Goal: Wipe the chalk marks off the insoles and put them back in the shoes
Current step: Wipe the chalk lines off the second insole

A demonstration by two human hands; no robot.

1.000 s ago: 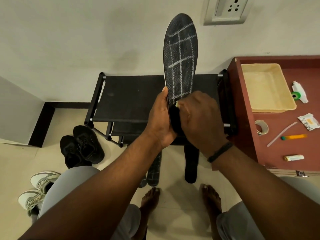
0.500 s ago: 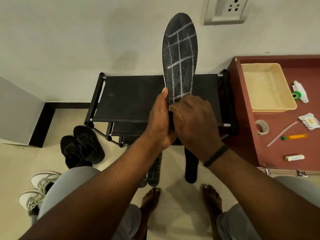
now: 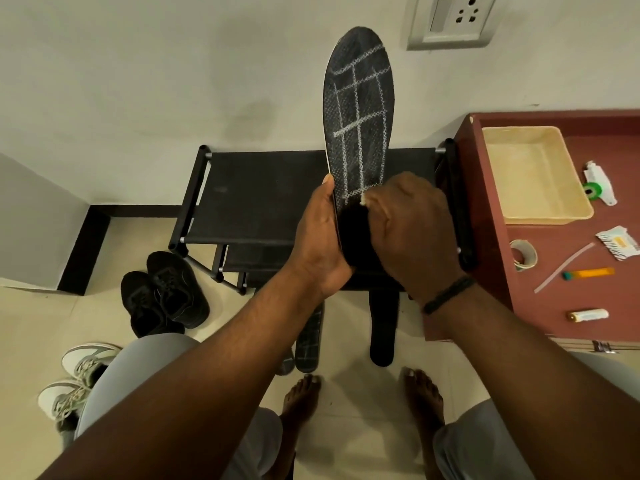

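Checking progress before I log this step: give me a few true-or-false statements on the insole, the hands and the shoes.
1. The left hand grips the held insole at its lower edge. True.
2. The held insole is wiped clean. False: a chalk grid covers its upper part.
3. The right hand is on the insole's lower part with something pale at its fingertips. True.
4. The black shoes stand on the rack. False: they are on the floor, left of it.

Head-worn camera looks steeply down, close over the raised forearms.
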